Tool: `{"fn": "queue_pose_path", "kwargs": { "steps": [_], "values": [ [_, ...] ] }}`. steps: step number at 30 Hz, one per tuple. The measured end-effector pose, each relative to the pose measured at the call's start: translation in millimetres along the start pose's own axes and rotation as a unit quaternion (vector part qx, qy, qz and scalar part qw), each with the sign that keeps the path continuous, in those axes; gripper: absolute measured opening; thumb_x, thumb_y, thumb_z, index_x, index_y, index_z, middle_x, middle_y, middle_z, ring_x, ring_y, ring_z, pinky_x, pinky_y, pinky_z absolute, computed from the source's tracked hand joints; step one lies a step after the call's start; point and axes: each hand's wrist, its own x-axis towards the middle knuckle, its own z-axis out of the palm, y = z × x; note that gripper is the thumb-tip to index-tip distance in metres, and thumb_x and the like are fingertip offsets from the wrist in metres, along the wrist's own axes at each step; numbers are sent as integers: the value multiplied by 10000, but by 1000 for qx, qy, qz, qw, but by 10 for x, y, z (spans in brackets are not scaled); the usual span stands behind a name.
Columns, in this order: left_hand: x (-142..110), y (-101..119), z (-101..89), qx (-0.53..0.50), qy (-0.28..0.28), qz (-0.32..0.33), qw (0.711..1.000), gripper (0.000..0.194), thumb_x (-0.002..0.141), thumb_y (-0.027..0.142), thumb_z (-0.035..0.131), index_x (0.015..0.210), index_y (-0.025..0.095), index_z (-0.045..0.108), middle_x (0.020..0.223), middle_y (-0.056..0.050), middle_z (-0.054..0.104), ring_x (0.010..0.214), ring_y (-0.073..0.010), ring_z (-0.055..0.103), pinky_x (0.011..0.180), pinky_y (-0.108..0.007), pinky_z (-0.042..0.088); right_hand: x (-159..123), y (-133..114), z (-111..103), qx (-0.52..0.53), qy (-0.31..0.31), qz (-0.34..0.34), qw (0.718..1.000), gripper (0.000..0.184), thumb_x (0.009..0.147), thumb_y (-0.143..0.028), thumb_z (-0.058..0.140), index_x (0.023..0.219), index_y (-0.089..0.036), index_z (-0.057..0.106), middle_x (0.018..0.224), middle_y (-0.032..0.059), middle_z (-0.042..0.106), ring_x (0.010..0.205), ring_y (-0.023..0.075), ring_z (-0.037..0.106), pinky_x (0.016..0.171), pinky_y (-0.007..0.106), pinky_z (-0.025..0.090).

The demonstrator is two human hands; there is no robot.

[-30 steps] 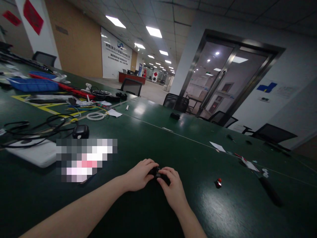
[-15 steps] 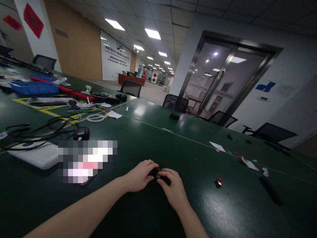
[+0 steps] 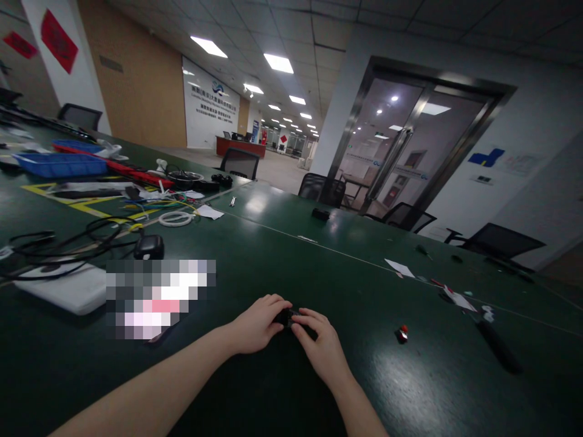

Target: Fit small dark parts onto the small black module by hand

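Fingertips of the left hand (image 3: 257,325) and of the right hand (image 3: 321,343) are meeting over a small black object (image 3: 285,317) in the head view. It is lying low, between the two hands, at or just above the green desk (image 3: 255,255); contact with the surface is staying hidden. The left grip is closing to a narrow gap, thumb and fingers pinching the object's left end. The right grip is bending in likewise, thumb on the near side, fingers on the far side, the object filling the space between.

The step in hand is looking like fine fingertip work, one hand steadying while the other is pressing or adjusting, though which is doing which I cannot tell. Any further move is calling for a firm left hold and small, level pressure from the right. The object's long axis seems to be running sideways, from the left fingertips toward the right palm, its right end dipping slightly nearer the wearer. Which end is its front, the covering fingers are concealing.
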Motion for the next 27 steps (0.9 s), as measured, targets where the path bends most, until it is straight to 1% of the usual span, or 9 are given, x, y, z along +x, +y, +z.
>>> {"fn": "queue_pose_path", "kwargs": {
  "steps": [2,4,9,13,16,18,21,24,27],
  "values": [
    [3,-12,9,0,4,3,1000,443,829,199,518,1263,261,451,1251,-38,487,1149,-229,445,997,-390,372,7,0,-9,8,-3,4,1000,209,785,-354,551,930,-322,698,1078,27,644,1056,243,556,926,456,404],
    [7,-12,15,3,1,6,1000,440,827,197,518,1257,260,454,1242,-40,492,1142,-229,450,994,-391,372,17,3,-9,18,-1,3,1000,216,793,-349,534,927,-308,698,1039,30,653,1019,233,573,908,431,423],
    [8,16,10,9,-1,14,1000,431,803,176,536,1222,260,475,1219,-37,507,1142,-236,452,1014,-407,342,24,18,21,23,22,-12,999,226,721,-321,609,929,-308,695,962,18,676,953,243,595,870,410,452],
    [-12,29,-10,-26,-11,7,1000,393,835,199,519,1217,275,467,1239,-26,493,1146,-231,454,989,-402,379,11,28,18,30,30,9,999,269,731,-348,603,988,-322,674,972,9,676,949,243,603,857,405,463],
    [-24,40,-21,-59,-16,-1,998,391,849,197,506,1227,280,453,1250,-23,481,1128,-215,474,964,-371,411,2,28,-8,42,15,20,999,278,766,-386,571,1021,-318,660,970,9,676,938,234,611,832,391,475],
    [-26,45,-20,-67,-14,-8,998,388,849,192,503,1224,277,451,1246,-24,482,1116,-212,484,953,-364,418,-4,30,-27,44,-4,23,999,318,746,-396,601,1049,-312,646,1002,10,668,960,238,605,824,387,478],
    [-24,39,-6,-67,-10,-8,998,376,847,199,509,1211,274,452,1231,-27,494,1104,-218,492,938,-368,420,-12,37,-43,45,-22,22,998,414,675,-361,674,1082,-305,630,1066,10,651,1029,251,578,867,401,459],
    [-22,27,9,-64,0,1,998,377,834,202,527,1198,267,455,1190,-30,518,1076,-215,508,917,-360,428,-17,31,-45,61,-31,33,997,424,674,-317,666,1095,-296,623,1100,7,641,1077,254,553,920,423,423],
    [-21,31,9,-60,4,2,998,437,806,236,578,1220,263,440,1185,-36,517,1071,-220,508,918,-362,428,-23,5,-44,70,-36,54,995,421,679,-310,656,1097,-290,623,1111,7,637,1097,259,540,944,436,402]
  ]
}}
